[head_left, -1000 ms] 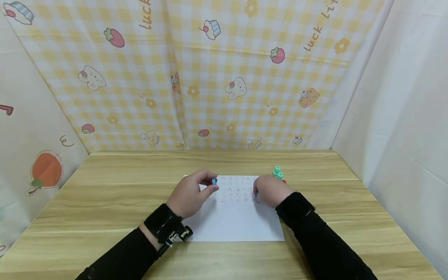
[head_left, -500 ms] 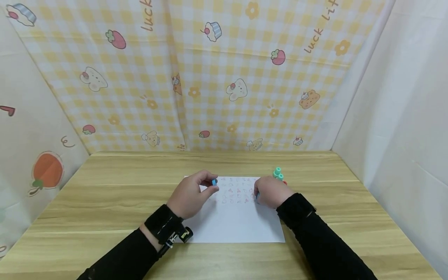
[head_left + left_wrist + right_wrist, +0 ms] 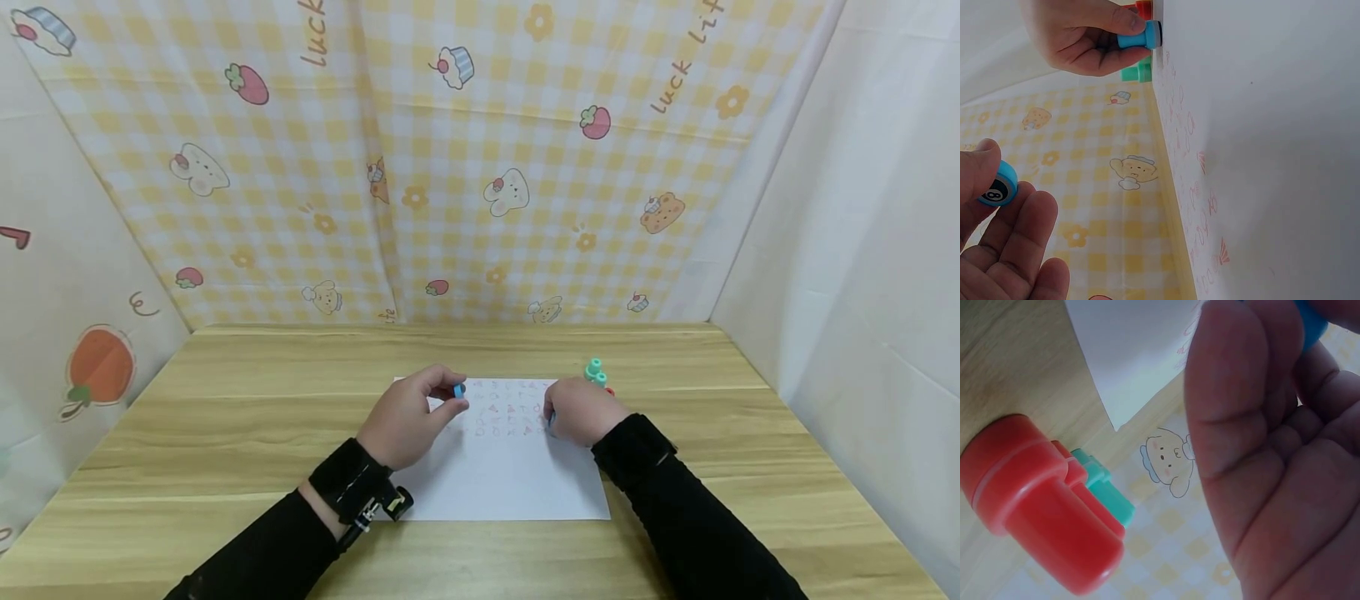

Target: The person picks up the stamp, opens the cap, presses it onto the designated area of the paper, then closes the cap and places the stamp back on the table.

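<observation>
My left hand [image 3: 408,417] pinches a small round blue cap [image 3: 1006,181] above the left part of the white paper [image 3: 495,479]. A black disc with a mark like an 8 shows inside the cap in the left wrist view. Over the paper's right side, my right hand [image 3: 585,408] grips a blue toy stamp [image 3: 1138,39] by its handle. The stamp's dark face is right at the paper surface. Several rows of small red printed shapes [image 3: 1202,164] cover the upper part of the sheet. In the right wrist view the fingers hide most of the stamp.
Green stamps [image 3: 594,367] stand past the paper's upper right corner. Red stamps [image 3: 1063,531] stand beside them, mostly hidden behind my right hand in the head view. The wooden table [image 3: 262,358] ends at a yellow checked curtain [image 3: 450,150], with white curtains at both sides.
The head view shifts very slightly. Both hands keep their places, with the cap and the stamp held as before.
</observation>
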Motion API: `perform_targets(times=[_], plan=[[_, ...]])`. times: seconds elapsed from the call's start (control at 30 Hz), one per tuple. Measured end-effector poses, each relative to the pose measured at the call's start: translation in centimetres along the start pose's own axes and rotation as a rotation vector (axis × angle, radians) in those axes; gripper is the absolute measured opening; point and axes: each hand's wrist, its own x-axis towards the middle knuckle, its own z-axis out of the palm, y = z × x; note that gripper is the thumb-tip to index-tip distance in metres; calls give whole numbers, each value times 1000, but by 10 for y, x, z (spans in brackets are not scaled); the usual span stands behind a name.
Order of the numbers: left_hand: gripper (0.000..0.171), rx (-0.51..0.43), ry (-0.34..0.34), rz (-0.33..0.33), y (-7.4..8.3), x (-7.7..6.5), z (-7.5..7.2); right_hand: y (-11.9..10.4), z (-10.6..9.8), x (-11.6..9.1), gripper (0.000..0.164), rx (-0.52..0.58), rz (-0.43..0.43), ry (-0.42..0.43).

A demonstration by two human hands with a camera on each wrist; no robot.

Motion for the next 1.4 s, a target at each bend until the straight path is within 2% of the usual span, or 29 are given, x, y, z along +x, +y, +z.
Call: perform_targets(times=[0.73,0.87,1.0,1.2,1.4], plan=[[21,-8,-4,-4,1,-1,0,5,1,1,14,9,-3,-1],[21,-5,-9,-8,0,-1,0,9,-8,-3,9,128,-27,9],[22,-12,-9,-6,1,-1,0,16,-19,-7,5,259,-51,58],[25,-39,-19,-27,1,-1,1,21,-26,-8,12,329,-61,113],[26,-45,-23,-32,3,-1,3,11,-24,-10,18,417,-72,170]])
